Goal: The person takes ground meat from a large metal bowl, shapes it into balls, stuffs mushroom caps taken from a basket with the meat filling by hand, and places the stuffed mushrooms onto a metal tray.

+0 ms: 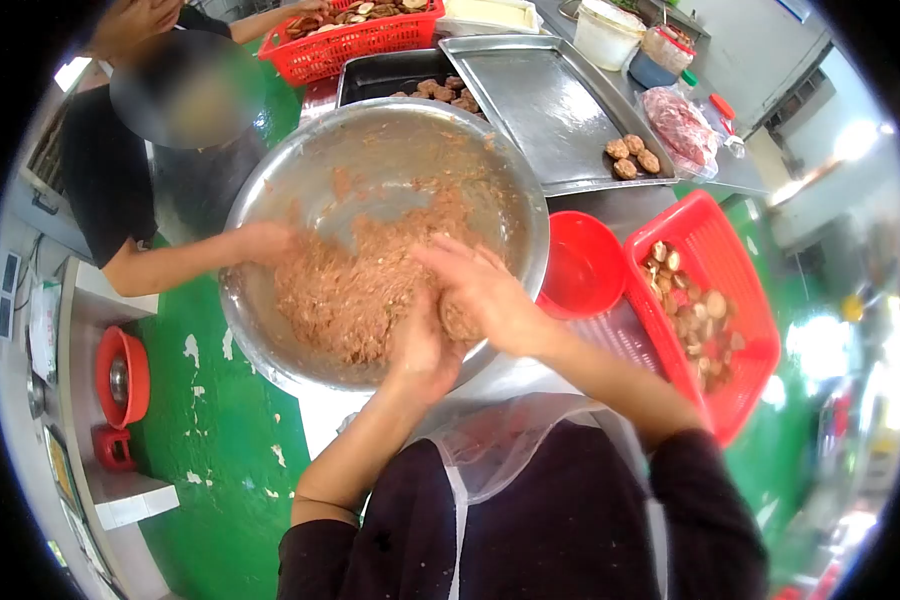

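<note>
A large steel bowl (370, 122) holds minced meat mixture (340, 290). Over its near right side, my left hand (425, 335) and my right hand (485, 290) are close together, with a lump of meat (459, 318) between them. The left hand is curled round the lump from the left. My right hand lies against its other side, fingers stretched toward the bowl's middle. A co-worker's hand (268, 243) reaches into the bowl from the left and touches the mixture.
Behind the bowl, a metal tray (540, 95) carries several meatballs (632, 156), beside a dark tray of more pieces. A red bowl (580, 262) and a red basket (760, 330) of sliced pieces stand right. A co-worker (110, 190) stands left, near a red basket (355, 52).
</note>
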Available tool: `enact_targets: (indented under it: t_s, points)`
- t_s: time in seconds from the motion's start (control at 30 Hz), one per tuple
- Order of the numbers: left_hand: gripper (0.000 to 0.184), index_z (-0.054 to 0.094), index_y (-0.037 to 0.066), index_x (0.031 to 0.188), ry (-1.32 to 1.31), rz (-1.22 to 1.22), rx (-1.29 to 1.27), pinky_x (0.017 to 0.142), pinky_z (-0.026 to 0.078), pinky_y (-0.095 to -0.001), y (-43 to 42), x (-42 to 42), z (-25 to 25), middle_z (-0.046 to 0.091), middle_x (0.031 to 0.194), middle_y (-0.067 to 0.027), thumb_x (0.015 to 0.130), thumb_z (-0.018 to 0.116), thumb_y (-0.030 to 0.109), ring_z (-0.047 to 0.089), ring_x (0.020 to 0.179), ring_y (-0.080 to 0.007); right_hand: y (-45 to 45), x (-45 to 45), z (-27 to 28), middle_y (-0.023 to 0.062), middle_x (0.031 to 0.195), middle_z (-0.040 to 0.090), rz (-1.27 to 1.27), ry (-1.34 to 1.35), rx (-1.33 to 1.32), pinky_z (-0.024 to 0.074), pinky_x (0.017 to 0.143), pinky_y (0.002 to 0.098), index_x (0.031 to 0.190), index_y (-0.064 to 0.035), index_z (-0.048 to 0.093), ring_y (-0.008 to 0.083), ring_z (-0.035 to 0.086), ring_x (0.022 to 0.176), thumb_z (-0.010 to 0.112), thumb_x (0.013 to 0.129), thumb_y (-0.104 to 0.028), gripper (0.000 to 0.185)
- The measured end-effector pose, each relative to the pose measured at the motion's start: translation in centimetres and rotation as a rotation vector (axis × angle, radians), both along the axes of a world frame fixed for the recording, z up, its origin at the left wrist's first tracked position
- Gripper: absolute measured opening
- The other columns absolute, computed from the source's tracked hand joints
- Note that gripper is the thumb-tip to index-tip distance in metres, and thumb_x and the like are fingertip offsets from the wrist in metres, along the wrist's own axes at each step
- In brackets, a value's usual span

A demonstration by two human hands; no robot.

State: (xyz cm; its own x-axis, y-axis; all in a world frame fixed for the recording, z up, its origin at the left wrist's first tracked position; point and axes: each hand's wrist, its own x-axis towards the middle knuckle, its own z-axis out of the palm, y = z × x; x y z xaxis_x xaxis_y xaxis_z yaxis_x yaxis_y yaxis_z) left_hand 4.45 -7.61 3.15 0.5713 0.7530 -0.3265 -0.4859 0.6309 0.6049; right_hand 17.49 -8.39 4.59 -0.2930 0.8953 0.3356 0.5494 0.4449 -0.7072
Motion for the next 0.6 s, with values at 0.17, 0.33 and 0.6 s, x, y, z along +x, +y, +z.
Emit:
enact_targets:
  t_s: [0.17,0.33,0.6]
  points:
    - [0.057,0.032,0.009,0.133,0.009,-0.055,-0.024,0.096,0.041,-0.0476,0.5,-0.3,-0.2,0.042,0.132,-0.0100,0.095,0.020,0.051,0.044,0.120,-0.0266,-0.4,2.9,-1.3,0.0121,0.138,0.039,0.128,0.188,-0.174,0.0134,0.107,0.0525,0.140,-0.0120,0.030,0.0299,0.030,0.132,0.018,0.089,-0.062,0.072]
    - [0.061,0.037,0.011,0.129,-0.017,-0.148,-0.037,0.090,0.045,-0.0475,0.9,-0.5,0.5,0.043,0.131,-0.0090,0.092,0.023,0.058,0.047,0.117,-0.0274,-1.8,3.9,0.2,0.0110,0.137,0.041,0.161,0.038,-0.013,0.0161,0.108,0.0485,0.137,-0.0101,0.036,0.0289,0.032,0.131,0.021,0.089,-0.061,0.072]
    - [0.068,0.036,0.007,0.130,0.018,-0.292,-0.115,0.079,0.052,-0.0455,1.2,-0.4,2.2,0.048,0.125,-0.0128,0.090,0.022,0.061,0.054,0.107,-0.0285,-1.5,6.2,0.1,0.0109,0.128,0.050,0.266,0.088,-0.006,0.0278,0.104,0.0461,0.128,-0.0095,0.048,0.0308,0.043,0.122,0.027,0.093,-0.051,0.058]
